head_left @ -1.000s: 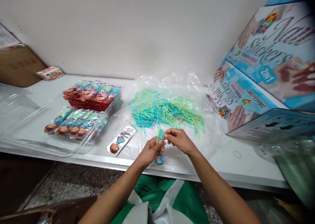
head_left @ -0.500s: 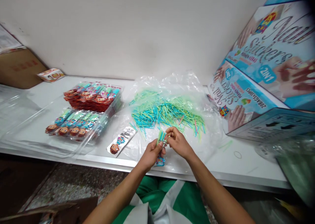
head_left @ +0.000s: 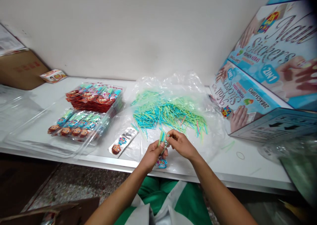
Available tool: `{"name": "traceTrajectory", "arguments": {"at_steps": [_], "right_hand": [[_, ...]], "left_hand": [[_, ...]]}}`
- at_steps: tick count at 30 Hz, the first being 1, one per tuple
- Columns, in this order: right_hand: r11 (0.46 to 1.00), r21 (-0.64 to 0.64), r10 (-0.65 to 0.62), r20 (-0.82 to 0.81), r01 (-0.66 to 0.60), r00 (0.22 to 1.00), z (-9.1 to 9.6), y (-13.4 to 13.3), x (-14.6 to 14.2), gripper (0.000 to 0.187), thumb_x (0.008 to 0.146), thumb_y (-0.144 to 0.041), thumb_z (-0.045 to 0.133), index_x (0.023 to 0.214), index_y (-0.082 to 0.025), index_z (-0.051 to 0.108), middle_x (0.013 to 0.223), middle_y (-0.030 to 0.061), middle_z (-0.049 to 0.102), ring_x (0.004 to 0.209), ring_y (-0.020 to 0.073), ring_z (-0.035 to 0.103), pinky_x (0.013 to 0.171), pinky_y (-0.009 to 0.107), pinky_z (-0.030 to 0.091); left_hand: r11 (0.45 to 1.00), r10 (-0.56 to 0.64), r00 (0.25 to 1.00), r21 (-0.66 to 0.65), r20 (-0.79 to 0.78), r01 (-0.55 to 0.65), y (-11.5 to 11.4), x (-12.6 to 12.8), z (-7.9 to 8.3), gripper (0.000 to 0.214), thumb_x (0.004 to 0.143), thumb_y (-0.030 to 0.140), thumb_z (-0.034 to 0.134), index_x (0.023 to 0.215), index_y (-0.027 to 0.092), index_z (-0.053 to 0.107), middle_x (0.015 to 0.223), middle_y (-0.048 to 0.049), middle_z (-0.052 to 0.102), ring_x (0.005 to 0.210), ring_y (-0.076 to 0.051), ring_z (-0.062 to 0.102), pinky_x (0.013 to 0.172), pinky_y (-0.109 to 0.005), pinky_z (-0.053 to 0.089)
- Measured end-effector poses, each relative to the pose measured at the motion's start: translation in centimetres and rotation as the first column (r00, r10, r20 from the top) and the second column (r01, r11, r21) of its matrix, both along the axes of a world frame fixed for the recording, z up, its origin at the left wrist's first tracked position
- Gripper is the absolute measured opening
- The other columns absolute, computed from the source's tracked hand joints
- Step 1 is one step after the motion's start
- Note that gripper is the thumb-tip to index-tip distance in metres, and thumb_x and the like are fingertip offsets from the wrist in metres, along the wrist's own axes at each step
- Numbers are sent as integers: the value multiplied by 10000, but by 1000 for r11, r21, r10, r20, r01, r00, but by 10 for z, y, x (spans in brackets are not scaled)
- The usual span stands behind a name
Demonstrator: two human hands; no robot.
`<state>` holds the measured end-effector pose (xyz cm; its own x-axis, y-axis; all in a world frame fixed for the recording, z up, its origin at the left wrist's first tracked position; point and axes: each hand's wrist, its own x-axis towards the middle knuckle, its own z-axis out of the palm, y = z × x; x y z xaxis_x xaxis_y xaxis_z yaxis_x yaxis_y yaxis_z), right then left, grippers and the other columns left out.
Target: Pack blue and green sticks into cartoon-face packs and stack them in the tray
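Near the table's front edge, my left hand [head_left: 154, 153] is closed round a small candy packet [head_left: 162, 163]; its blue printed end shows below the fingers. Green and blue sticks [head_left: 162, 136] stand up at the packet's top. My right hand [head_left: 178, 142] pinches at the upper part of the packet beside the sticks; what lies between its fingertips is too small to make out. Behind both hands a heap of thin green and blue sticks [head_left: 170, 114] lies on a clear plastic sheet [head_left: 213, 132]. A flat white packet [head_left: 123, 141] with a cartoon figure lies left of my hands.
At the left, a clear plastic tray [head_left: 32, 145] holds rows of filled packets [head_left: 76, 127] and a red stack [head_left: 91, 99]. Large printed cartons [head_left: 269, 63] stand at the right. A brown box [head_left: 22, 68] and a small box [head_left: 53, 76] are at the back left.
My hands stay almost in place at the packet. The right hand's fingers have shifted slightly down and closer to the packet's top.
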<state>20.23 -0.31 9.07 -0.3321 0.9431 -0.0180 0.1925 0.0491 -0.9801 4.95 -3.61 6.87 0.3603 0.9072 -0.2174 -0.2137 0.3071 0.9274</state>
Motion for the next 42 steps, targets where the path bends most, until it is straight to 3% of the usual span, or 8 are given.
{"name": "traceTrajectory", "arguments": {"at_steps": [3, 8, 14, 19, 24, 32, 38, 42], "right_hand": [[998, 14, -65, -22, 65, 998, -1, -1, -2, 55, 770, -219, 486, 814, -193, 467, 699, -30, 506, 618, 108, 521, 570, 248, 449], [996, -39, -89, -97, 85, 991, 2, -4, -7, 220, 793, -299, 512, 981, -191, 474, 808, 1, 522, 694, 120, 532, 599, 256, 483], [996, -21, -83, -79, 81, 993, 1, -3, -6, 163, 809, -336, 509, 871, -186, 524, 716, -19, 503, 632, 113, 505, 593, 263, 486], [991, 37, -126, -28, 127, 992, 3, -4, -7, 56, 756, -203, 488, 811, -197, 480, 699, -30, 511, 609, 110, 516, 597, 261, 465], [993, -36, -116, -104, 113, 988, 10, -6, -9, 250, 787, -266, 490, 1027, -205, 461, 758, -19, 519, 660, 119, 523, 588, 253, 467], [993, 24, -111, -38, 112, 993, 7, -6, -8, 100, 804, -297, 496, 805, -197, 497, 656, -39, 453, 560, 98, 444, 531, 235, 422], [997, -6, -77, -102, 77, 992, 9, -8, -7, 220, 811, -291, 491, 1014, -208, 480, 776, -13, 510, 653, 114, 499, 547, 233, 438], [996, 61, -70, -34, 72, 997, 9, -8, -6, 172, 822, -332, 509, 892, -184, 560, 802, 8, 536, 705, 121, 505, 604, 239, 445]], "left_hand": [[1000, 2, 1000, 8, -17, -2, 0, 1, -1, 416, 798, 543, 488, 846, 132, 527, 636, -13, 538, 538, -99, 478, 534, -214, 364], [1000, -5, 1000, 20, -27, 6, 0, 2, -1, 413, 801, 540, 486, 845, 131, 529, 624, -7, 532, 526, -96, 469, 527, -213, 361], [1000, -15, 1000, 9, -7, 15, -1, 1, 1, 409, 805, 524, 492, 867, 122, 541, 626, -10, 537, 529, -97, 473, 531, -215, 367], [1000, -6, 1000, -11, 23, 7, -1, 1, 0, 420, 799, 523, 502, 897, 117, 549, 634, -17, 553, 536, -102, 489, 535, -221, 373], [1000, -19, 999, -12, 29, 19, -1, 1, 0, 392, 810, 493, 507, 892, 115, 573, 630, -12, 562, 533, -99, 496, 544, -225, 378], [998, -56, 996, -5, 70, 57, -3, -1, -2, 335, 836, 441, 496, 861, 116, 576, 634, -18, 575, 527, -92, 500, 532, -214, 367], [997, -74, 994, -7, 75, 75, -4, -3, 0, 327, 838, 437, 495, 845, 118, 564, 633, -21, 577, 518, -89, 496, 517, -208, 359], [997, -73, 996, 21, 51, 72, -2, -2, 3, 337, 829, 449, 505, 801, 117, 548, 630, -24, 576, 525, -93, 500, 518, -209, 363]]}}
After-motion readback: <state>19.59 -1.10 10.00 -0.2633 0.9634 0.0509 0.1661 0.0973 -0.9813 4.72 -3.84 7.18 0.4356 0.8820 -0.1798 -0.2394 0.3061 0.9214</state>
